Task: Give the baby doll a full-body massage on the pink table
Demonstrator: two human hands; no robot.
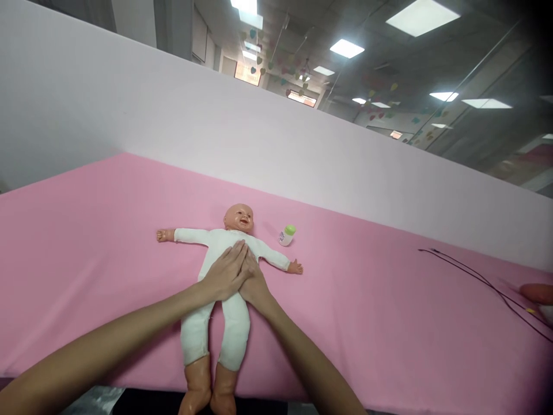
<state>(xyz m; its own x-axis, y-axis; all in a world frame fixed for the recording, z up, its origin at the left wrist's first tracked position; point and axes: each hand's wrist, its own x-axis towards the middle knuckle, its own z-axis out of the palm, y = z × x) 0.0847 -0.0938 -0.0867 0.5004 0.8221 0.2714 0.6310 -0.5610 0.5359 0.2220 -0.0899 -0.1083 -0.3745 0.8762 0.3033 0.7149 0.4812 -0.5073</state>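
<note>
A baby doll [235, 340] with a white cloth body lies on its back, arms spread, its head toward the far side. My left hand [227, 271] rests flat on the doll's chest and belly, fingers stretched out together. Against it lies my right hand [254, 279], also flat with straight fingers, the two hands touching along their inner edges. Neither hand grasps anything. Beside the doll's head, to the right, stands a small white bottle [286, 236] with a green cap. The doll's trunk is partly hidden under my hands.
A pink cloth [367, 305] covers the table, with a white partition [276, 144] along the back. Thin black cables [479, 279] lie at the right, near a partly visible doll-like object [537, 293] at the frame's edge. The doll's feet reach the front edge.
</note>
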